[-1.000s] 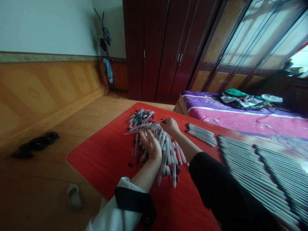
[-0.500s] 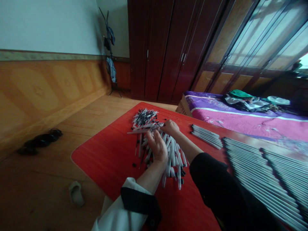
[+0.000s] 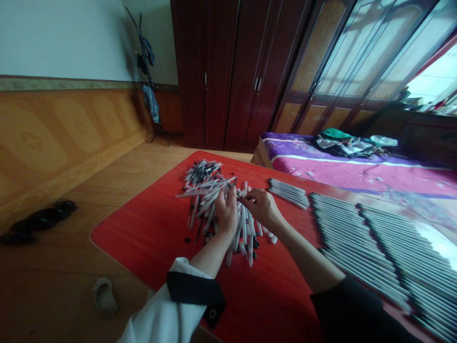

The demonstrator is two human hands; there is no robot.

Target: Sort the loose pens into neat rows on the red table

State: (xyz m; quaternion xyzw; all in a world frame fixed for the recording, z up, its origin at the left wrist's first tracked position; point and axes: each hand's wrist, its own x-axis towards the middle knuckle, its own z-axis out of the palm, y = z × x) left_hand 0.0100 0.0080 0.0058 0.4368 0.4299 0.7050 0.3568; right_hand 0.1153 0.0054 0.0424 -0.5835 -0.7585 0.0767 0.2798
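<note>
My left hand (image 3: 226, 212) is closed, thumb up, over a loose pile of whitish translucent pen barrels (image 3: 244, 224) and small black caps. Beside it, my right hand (image 3: 264, 207) pinches a thin dark stick (image 3: 240, 196), which looks like a pen refill. One end of that stick meets the fingers of my left hand, and what else lies in that palm is hidden. Behind the hands is a heap of thin black-and-white pen parts (image 3: 202, 171). All this lies on a red table (image 3: 143, 224).
To the right, black-ended pens lie side by side in a small row (image 3: 288, 193) and two long rows (image 3: 357, 247). A bed (image 3: 357, 174) with clothes stands beyond the table. Farther back are a dark wardrobe (image 3: 214, 71) and a coat stand (image 3: 146, 62). A slipper (image 3: 104, 295) rests on the floor.
The view has shifted, so the table sits farther left. My right hand has drawn back from the pile's far side and is now beside my left, whose fingers have closed.
</note>
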